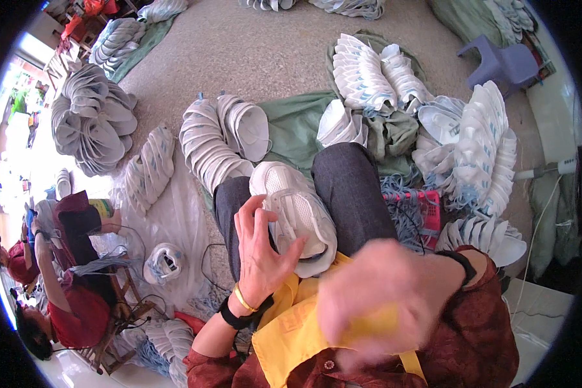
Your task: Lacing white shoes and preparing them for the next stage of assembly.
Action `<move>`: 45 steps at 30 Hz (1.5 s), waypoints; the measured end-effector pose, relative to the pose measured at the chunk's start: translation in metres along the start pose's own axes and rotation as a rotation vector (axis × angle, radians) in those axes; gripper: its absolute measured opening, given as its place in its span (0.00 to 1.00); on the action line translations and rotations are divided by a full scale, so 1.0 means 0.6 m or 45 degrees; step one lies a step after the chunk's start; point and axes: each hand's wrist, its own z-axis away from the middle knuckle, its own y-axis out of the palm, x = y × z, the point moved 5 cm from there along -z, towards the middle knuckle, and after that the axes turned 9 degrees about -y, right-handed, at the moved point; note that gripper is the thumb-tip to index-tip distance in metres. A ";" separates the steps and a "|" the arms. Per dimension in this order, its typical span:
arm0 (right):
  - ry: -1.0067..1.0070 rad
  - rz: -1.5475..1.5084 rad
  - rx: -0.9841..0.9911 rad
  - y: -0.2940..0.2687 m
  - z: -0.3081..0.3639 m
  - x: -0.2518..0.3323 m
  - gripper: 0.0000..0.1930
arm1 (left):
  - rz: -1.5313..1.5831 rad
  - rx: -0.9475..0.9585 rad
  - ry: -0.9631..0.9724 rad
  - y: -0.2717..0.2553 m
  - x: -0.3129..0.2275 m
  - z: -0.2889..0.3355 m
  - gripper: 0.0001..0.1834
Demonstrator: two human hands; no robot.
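Note:
A white sneaker (296, 207) with a mesh toe lies across my lap, its toe pointing away from me. My left hand (260, 246) is curled against the sneaker's left side, with the thumb over its opening and the fingers bent at its edge. Motion smears my right hand (375, 294), which is raised in front of the yellow apron (281, 336), apart from the sneaker. Its fingers cannot be made out, nor whether anything is in them. To the right of my leg, blue-grey laces (401, 197) spill about a pink basket (431, 216).
Nested white shoe uppers lie in rows (204, 139) ahead and in stacks (478, 145) at right, partly on green cloth (297, 123). A purple stool (501, 61) stands far right. At left, a person in red (77, 317) sits near a single shoe (164, 263) on plastic sheeting.

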 end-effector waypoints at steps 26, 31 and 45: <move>0.319 1.425 -0.101 0.021 0.120 -0.196 0.11 | 0.176 0.007 -0.009 0.019 0.025 0.038 0.11; 0.160 1.487 0.114 0.031 0.092 -0.183 0.13 | 0.214 0.006 -0.048 0.016 0.024 0.038 0.11; -0.036 1.500 0.183 0.002 0.124 -0.187 0.11 | 0.148 0.081 0.028 0.021 0.015 0.042 0.07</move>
